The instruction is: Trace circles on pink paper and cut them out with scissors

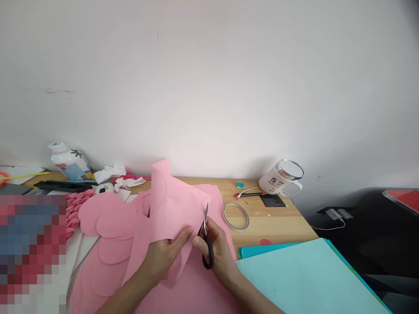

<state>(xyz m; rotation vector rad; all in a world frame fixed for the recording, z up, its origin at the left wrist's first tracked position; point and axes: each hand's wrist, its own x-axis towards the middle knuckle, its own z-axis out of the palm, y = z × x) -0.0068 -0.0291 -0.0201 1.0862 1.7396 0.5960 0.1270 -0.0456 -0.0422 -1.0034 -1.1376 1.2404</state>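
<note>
My left hand [166, 255] grips a sheet of pink paper [180, 205] by its lower edge, thumb on top and fingers behind. Faint circle outlines show on the raised sheet, and its upper left corner curls over. In my right hand [218, 248] is a pair of scissors with black handles [208, 253], fingers in the loops. Their parted blades point up and meet the sheet's right edge. Beneath both hands lie more pink sheets [203, 292]. To the left, several cut pink paper circles [114, 218] overlap in a pile.
A clear ring [235, 216] lies on the wooden desk [265, 224] near a white mug [278, 179]. Light blue paper sheets [304, 274] cover the front right. A white bottle [70, 161], crumpled tissue [109, 173] and pink braided cord [77, 209] are at left. The wall closes off the back.
</note>
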